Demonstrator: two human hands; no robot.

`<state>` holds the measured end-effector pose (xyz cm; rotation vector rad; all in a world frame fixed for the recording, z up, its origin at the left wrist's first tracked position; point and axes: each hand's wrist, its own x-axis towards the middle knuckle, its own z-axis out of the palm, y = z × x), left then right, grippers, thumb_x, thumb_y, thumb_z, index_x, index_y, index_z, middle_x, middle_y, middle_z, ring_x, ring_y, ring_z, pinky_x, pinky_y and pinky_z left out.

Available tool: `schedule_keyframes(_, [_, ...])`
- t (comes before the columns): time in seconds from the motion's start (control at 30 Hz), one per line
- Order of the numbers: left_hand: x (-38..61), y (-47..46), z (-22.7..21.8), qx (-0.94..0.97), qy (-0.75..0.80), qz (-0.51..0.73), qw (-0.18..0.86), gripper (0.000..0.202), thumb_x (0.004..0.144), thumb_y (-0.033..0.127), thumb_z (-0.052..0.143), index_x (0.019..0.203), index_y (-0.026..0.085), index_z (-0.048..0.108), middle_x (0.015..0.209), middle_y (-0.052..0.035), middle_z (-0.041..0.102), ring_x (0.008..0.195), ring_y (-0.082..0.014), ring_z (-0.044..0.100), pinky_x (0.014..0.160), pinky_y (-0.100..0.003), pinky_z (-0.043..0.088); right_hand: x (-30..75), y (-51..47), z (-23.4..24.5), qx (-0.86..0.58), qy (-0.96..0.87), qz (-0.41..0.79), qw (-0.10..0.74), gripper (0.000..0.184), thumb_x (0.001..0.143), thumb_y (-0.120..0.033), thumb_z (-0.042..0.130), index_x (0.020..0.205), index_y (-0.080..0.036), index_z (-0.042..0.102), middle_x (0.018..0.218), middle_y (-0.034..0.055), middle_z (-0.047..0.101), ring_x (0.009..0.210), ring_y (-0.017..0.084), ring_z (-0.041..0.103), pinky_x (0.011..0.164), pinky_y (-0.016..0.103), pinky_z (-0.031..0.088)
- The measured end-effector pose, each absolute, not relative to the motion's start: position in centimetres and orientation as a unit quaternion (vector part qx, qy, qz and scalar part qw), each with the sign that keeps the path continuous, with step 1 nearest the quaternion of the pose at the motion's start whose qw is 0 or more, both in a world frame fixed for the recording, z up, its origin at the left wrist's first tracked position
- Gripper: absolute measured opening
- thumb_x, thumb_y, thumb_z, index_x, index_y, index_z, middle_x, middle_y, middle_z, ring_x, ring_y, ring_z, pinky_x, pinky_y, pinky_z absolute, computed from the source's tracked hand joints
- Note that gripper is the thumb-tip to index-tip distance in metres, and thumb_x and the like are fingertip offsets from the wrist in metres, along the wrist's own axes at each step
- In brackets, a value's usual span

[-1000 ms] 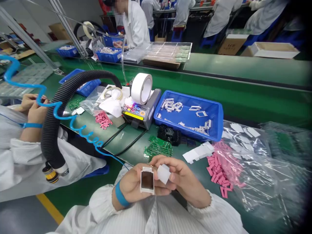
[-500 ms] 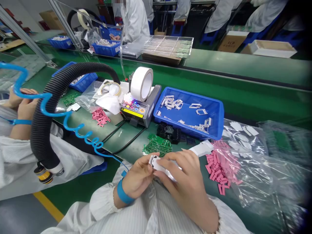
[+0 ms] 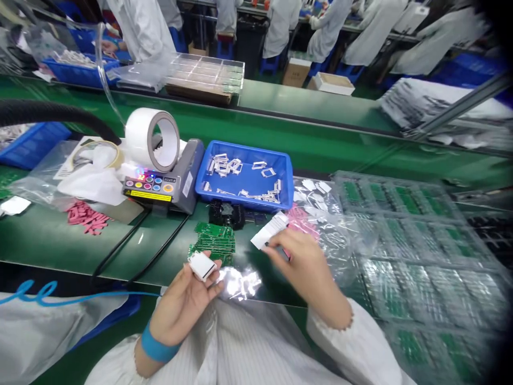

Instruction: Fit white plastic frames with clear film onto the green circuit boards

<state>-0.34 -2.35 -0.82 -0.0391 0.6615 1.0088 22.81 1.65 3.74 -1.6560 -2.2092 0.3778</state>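
Note:
My left hand (image 3: 180,305), palm turned up, grips a small white rectangular part (image 3: 202,265) with a dark strip along one edge. Its fingers curl beneath the part, close to stacked green circuit boards (image 3: 212,239). My right hand (image 3: 306,264) reaches to a pile of white sheets (image 3: 269,231), thumb and forefinger drawn together at the pile's near corner. Whatever sits between those fingertips is too small to make out. Pink strips (image 3: 302,220) lie partly under clear plastic behind the right hand.
A blue bin (image 3: 244,200) of white frames stands beyond the boards, beside a tape dispenser (image 3: 160,190) carrying a white roll (image 3: 138,139). Clear trays (image 3: 396,235) of green boards cover the right side. Black cables (image 3: 164,246) cross the bench at left.
The view has swung right. My right hand has left the white part and moved to the white sheets; my left hand keeps the part, now with its palm up.

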Motion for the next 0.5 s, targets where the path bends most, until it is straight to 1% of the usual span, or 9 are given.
schedule_keyframes(0.07, [-0.4, -2.3, -0.8, -0.014, 0.316, 0.475, 0.821, 0.031, 0.073, 0.040, 0.069, 0.099, 0.023, 0.068, 0.092, -0.0048, 0.072, 0.081, -0.0160, 0.063, 0.080, -0.036, 0.051, 25.8, 2.0, 2.4, -0.649, -0.749, 0.097, 0.095, 0.011, 0.082, -0.023, 0.059, 0.073, -0.018, 0.062, 0.071, 0.0036, 0.063, 0.067, 0.019, 0.058, 0.063, 0.030, 0.037])
schedule_keyframes(0.1, [-0.3, -2.3, -0.8, -0.011, 0.317, 0.475, 0.821, 0.032, 0.072, 0.040, 0.070, 0.099, 0.024, 0.068, 0.092, -0.0049, 0.072, 0.079, -0.0156, 0.063, 0.079, -0.036, 0.051, 26.9, 2.1, 1.6, -0.658, -0.744, 0.092, 0.074, 0.008, 0.080, -0.018, 0.059, 0.074, -0.018, 0.064, 0.070, 0.0036, 0.063, 0.065, 0.019, 0.058, 0.061, 0.030, 0.036])
schedule_keyframes(0.17, [-0.2, -2.3, -0.7, -0.003, 0.318, 0.472, 0.823, 0.033, 0.071, 0.040, 0.071, 0.100, 0.025, 0.068, 0.093, -0.0052, 0.072, 0.077, -0.0153, 0.062, 0.079, -0.037, 0.050, 28.2, 2.4, 0.1, -0.654, -0.749, 0.094, 0.052, 0.013, 0.078, -0.012, 0.057, 0.079, -0.019, 0.068, 0.072, 0.0038, 0.064, 0.066, 0.019, 0.060, 0.060, 0.029, 0.036])
schedule_keyframes(0.23, [-0.1, -2.4, -0.6, 0.006, 0.315, 0.468, 0.825, 0.033, 0.071, 0.040, 0.071, 0.100, 0.025, 0.068, 0.093, -0.0055, 0.071, 0.077, -0.0151, 0.062, 0.079, -0.037, 0.049, 28.9, 2.7, -1.0, -0.638, -0.762, 0.100, 0.051, 0.018, 0.078, -0.011, 0.056, 0.083, -0.021, 0.070, 0.076, 0.0039, 0.065, 0.068, 0.018, 0.060, 0.060, 0.028, 0.036])
schedule_keyframes(0.33, [-0.2, -2.5, -0.5, 0.017, 0.307, 0.468, 0.829, 0.033, 0.071, 0.040, 0.071, 0.101, 0.025, 0.068, 0.093, -0.0054, 0.071, 0.075, -0.0142, 0.061, 0.079, -0.036, 0.048, 29.2, 3.1, -1.6, -0.617, -0.779, 0.096, 0.061, 0.017, 0.081, -0.016, 0.054, 0.077, -0.021, 0.071, 0.075, 0.0048, 0.064, 0.067, 0.018, 0.059, 0.060, 0.028, 0.037])
schedule_keyframes(0.4, [-0.3, -2.6, -0.4, 0.032, 0.297, 0.472, 0.830, 0.035, 0.072, 0.041, 0.070, 0.102, 0.024, 0.068, 0.092, -0.0054, 0.071, 0.074, -0.0135, 0.060, 0.078, -0.035, 0.048, 28.9, 3.1, -1.1, -0.601, -0.790, 0.088, 0.078, 0.020, 0.083, -0.020, 0.053, 0.074, -0.019, 0.070, 0.074, 0.0061, 0.063, 0.066, 0.018, 0.058, 0.060, 0.030, 0.038])
schedule_keyframes(0.43, [-0.3, -2.7, -0.3, 0.044, 0.293, 0.475, 0.829, 0.036, 0.072, 0.042, 0.070, 0.102, 0.023, 0.068, 0.091, -0.0055, 0.071, 0.075, -0.0136, 0.060, 0.078, -0.034, 0.047, 28.5, 3.1, -0.5, -0.586, -0.799, 0.085, 0.104, 0.021, 0.085, -0.022, 0.052, 0.074, -0.019, 0.070, 0.074, 0.0065, 0.062, 0.067, 0.018, 0.057, 0.062, 0.031, 0.039])
schedule_keyframes(0.5, [-0.3, -2.8, 0.0, 0.079, 0.289, 0.484, 0.822, 0.037, 0.071, 0.042, 0.071, 0.102, 0.021, 0.068, 0.089, -0.0063, 0.072, 0.079, -0.0149, 0.061, 0.079, -0.033, 0.046, 26.8, 2.7, 1.1, -0.529, -0.822, 0.091, 0.189, 0.019, 0.087, -0.024, 0.053, 0.077, -0.020, 0.068, 0.074, 0.0056, 0.060, 0.069, 0.018, 0.056, 0.064, 0.032, 0.040])
